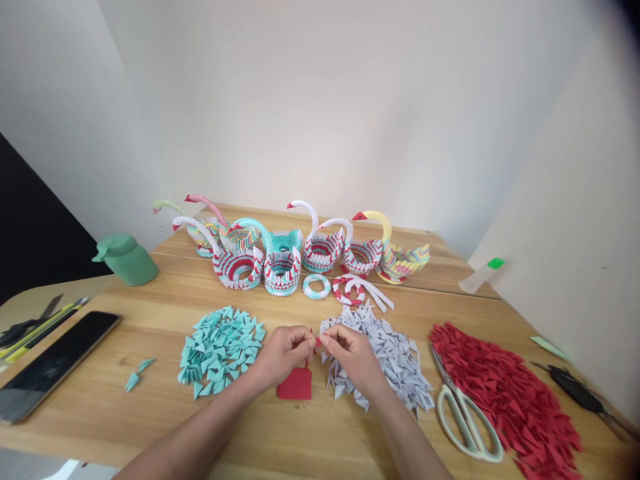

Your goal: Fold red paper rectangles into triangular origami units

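Observation:
My left hand (283, 353) and my right hand (350, 352) meet at the table's middle, both pinching a small red paper piece (315, 341) between their fingertips. Just below the hands a red paper rectangle (296, 385) lies flat on the wood. A pile of teal folded triangles (220, 350) sits left of my left hand. A pile of pale grey folded triangles (390, 353) lies under and right of my right hand. A heap of red folded triangles (505, 393) spreads at the right.
Several folded-paper swans (280, 257) and rings (317, 286) stand in a row at the back. White-handled scissors (465, 413) lie between grey and red piles. A phone (55, 363) and pens lie left, a green bottle (125, 259) behind. A dark tool (580, 395) lies far right.

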`<action>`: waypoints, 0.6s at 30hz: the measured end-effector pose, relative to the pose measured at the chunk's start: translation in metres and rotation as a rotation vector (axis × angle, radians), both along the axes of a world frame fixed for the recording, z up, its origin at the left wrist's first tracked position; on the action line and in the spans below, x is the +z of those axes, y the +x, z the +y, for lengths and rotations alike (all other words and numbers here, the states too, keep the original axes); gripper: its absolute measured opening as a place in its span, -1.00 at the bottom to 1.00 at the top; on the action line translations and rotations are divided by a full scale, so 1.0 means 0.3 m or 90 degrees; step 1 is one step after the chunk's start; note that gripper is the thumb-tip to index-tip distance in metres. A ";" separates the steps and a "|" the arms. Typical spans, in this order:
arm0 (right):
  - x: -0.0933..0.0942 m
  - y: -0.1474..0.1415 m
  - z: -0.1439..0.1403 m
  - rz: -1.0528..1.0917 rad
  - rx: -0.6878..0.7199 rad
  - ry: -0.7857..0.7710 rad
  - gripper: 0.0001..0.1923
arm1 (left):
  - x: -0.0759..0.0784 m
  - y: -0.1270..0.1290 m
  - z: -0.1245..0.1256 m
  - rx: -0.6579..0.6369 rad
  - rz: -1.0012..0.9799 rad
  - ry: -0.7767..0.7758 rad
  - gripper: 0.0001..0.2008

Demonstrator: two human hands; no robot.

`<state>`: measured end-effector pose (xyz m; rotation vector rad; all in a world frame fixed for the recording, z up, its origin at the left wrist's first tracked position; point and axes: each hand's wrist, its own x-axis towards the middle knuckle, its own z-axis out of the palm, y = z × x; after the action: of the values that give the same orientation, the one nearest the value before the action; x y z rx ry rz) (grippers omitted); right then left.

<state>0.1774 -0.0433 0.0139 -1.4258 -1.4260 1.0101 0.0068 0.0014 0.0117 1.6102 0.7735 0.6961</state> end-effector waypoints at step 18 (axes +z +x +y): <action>0.030 0.005 -0.009 0.028 -0.013 0.008 -0.73 | 0.010 -0.007 0.000 -0.027 -0.048 -0.008 -0.73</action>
<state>0.1788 -0.0461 0.0229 -1.3980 -1.3808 1.0131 0.0045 0.0013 0.0148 1.5765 0.6858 0.7157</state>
